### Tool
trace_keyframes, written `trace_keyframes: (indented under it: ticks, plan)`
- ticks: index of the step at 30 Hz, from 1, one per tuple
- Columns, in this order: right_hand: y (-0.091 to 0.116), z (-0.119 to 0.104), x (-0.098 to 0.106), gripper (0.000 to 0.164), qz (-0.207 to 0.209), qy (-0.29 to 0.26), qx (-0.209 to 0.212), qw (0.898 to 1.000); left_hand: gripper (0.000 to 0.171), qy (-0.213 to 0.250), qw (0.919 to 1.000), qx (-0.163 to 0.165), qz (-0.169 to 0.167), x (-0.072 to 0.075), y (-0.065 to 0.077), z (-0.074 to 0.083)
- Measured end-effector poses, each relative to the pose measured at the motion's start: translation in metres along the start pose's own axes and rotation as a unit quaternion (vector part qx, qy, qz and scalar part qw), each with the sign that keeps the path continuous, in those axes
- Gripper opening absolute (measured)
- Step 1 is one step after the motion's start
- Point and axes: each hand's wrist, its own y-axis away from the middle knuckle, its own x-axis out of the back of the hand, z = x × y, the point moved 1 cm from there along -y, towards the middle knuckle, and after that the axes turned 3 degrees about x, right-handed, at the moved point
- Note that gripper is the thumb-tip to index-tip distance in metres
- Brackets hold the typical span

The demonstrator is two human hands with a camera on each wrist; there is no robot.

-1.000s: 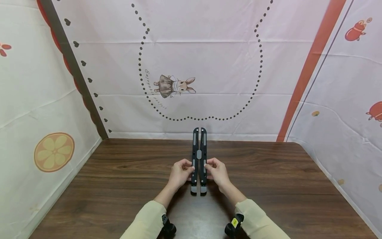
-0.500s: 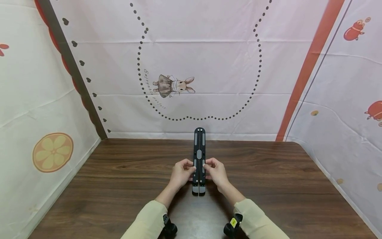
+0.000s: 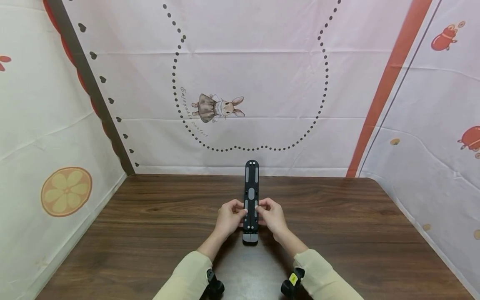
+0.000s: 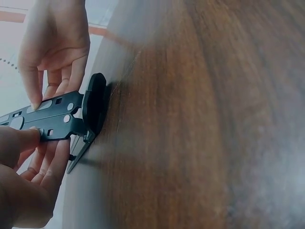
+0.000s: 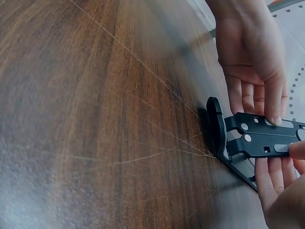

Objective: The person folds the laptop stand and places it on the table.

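Left hand (image 3: 228,216) and right hand (image 3: 272,217) pinch a slim black two-railed stand with grey pads (image 3: 251,203)

Here we are in the head view, and there it is, the stand right in the middle, its far end pointing up towards a white cloth backdrop with black dotted lines (image 3: 277,79), its near end over a dark brown wood-grain table (image 3: 150,227)! We see the left hand clamped on the left rail, the right hand on the right, thumbs on the front, the two rails side by side. On the cloth above, we spot a sideways printed rabbit in a greyish skirt (image 3: 218,108); below, two pale yellow sleeves (image 3: 187,275) and black wrist cameras (image 3: 215,287).

Over to the left wrist, and what a grip: thumbs over the face, fingers beneath, left hand at the bottom, right hand at the top. Round silver rivets (image 4: 66,118) sit near a curved black lip (image 4: 93,100); whether it touches the table, we cannot tell. A thin black strut (image 4: 80,155) slants underneath.

Now the right wrist: right hand in the lower corner, left hand above, both gripping the stand, and pale scratches (image 5: 143,61) running across the wood towards the lip
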Motion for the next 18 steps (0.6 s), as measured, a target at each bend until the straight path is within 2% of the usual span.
trace_keyframes:
  ticks: [4, 7, 11, 18]
  plan:
    - [0.01, -0.016, 0.001, 0.016, -0.012, 0.002, 0.008, 1.0, 0.007, -0.004, 0.9999, -0.009, -0.001, 0.0, 0.0, 0.0]
    - [0.01, -0.018, 0.002, 0.017, -0.019, 0.002, 0.006, 1.0, 0.005, -0.011, 0.9999, -0.012, -0.001, 0.0, 0.001, 0.0]
    - [-0.002, -0.002, 0.003, 0.015, -0.02, 0.004, 0.005, 1.0, 0.004, -0.024, 0.9996, -0.017, 0.004, 0.0, 0.0, -0.001]
    - [-0.004, -0.001, 0.002, 0.01, -0.025, 0.047, 0.017, 0.998, 0.006, -0.066, 0.9969, -0.041, 0.014, -0.001, 0.001, 0.0]
